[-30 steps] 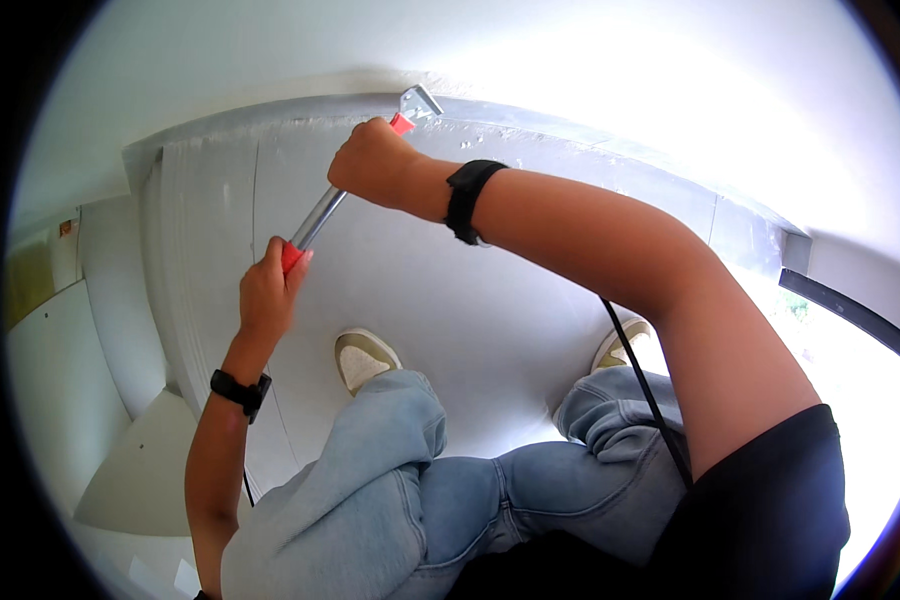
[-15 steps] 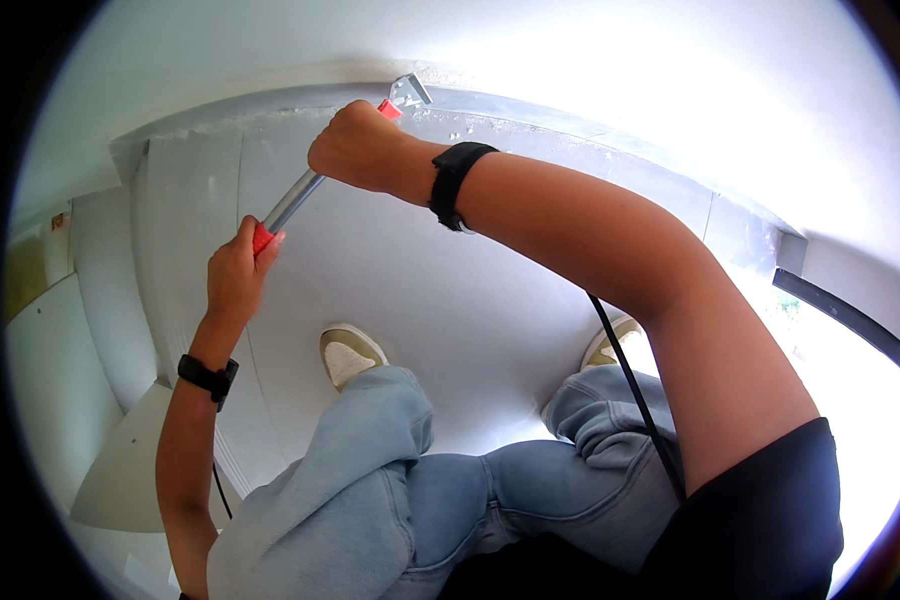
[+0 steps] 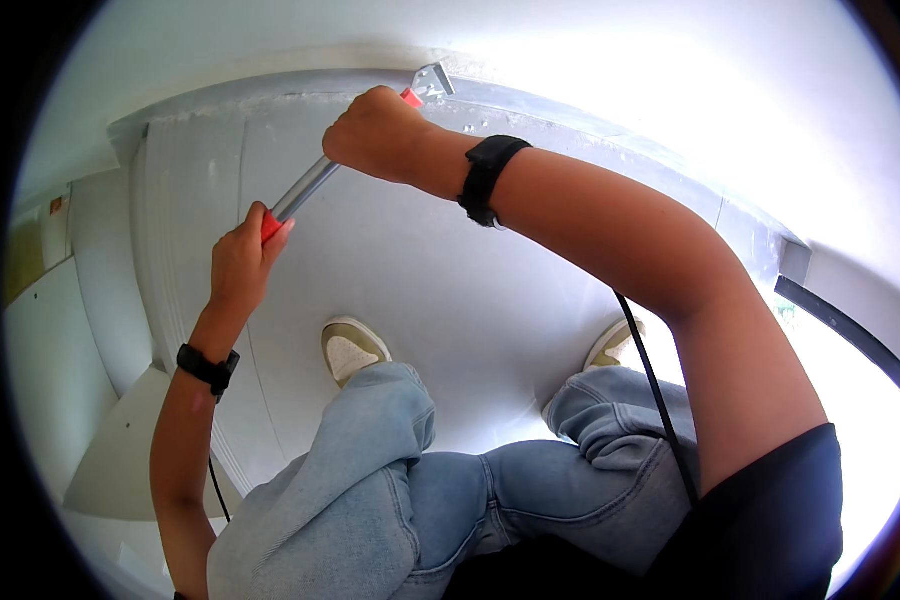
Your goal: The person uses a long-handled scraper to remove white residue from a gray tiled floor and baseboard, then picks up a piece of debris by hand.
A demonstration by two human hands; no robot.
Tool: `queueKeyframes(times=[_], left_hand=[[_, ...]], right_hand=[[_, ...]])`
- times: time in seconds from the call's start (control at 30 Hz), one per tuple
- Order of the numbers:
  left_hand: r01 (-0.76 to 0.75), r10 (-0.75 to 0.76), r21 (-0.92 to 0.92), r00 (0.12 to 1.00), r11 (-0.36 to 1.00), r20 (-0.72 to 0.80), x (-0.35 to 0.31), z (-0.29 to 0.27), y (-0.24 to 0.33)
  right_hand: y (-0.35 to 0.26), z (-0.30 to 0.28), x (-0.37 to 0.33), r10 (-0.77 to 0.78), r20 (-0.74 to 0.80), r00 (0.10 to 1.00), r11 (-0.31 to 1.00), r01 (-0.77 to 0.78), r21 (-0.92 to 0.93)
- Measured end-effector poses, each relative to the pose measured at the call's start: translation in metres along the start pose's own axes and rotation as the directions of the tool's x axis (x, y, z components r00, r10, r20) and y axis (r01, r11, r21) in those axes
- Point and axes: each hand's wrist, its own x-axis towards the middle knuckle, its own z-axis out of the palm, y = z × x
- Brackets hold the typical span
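Observation:
A long-handled scraper [image 3: 313,186] with a silver tube and red grips slants from lower left up to the far edge of the floor. My left hand [image 3: 241,259] is wrapped around the red grip at its near end. Farther up, my right hand [image 3: 378,135] closes around the handle just below the head, hiding part of the tube. The scraper's metal blade head [image 3: 434,80] rests at the base of the white wall [image 3: 590,60], along the grey skirting strip. Small white flakes [image 3: 477,127] lie beside the head.
My shoes [image 3: 355,351] stand apart on the grey floor [image 3: 450,290]. White panels [image 3: 60,340] lean at the left. A black curved edge [image 3: 850,330] borders a bright opening at the right. A black cord [image 3: 655,385] hangs beside my right arm.
The scraper head and both my hands have moved up and to the right along the wall's base. My grip on the handle stays the same.

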Motion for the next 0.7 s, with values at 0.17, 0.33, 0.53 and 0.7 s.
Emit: queueKeyframes(times=[0.17, 0.33, 0.53, 0.7], left_hand=[[0.002, -0.002, -0.02, 1.0, 1.0, -0.026, 0.004, -0.002, 0.004], [-0.034, 0.034, -0.008, 0.999, 0.999, -0.042, 0.009, 0.0, 0.01], [-0.061, 0.06, 0.045, 0.998, 0.997, 0.026, 0.028, 0.005, 0.046], [-0.052, 0.051, -0.073, 0.999, 0.996, -0.013, 0.016, 0.016, 0.067]], right_hand=[[0.0, 0.001, -0.004, -0.002, -0.067, 0.998, 1.0, 0.0, -0.024], [0.008, -0.004, -0.015, 0.007, 0.0, 1.0, 1.0, -0.007, 0.0], [0.025, -0.009, -0.057, 0.051, 0.091, 0.995, 0.997, -0.056, 0.044], [0.028, -0.004, -0.067, 0.044, 0.166, 0.985, 0.997, -0.054, 0.054]])
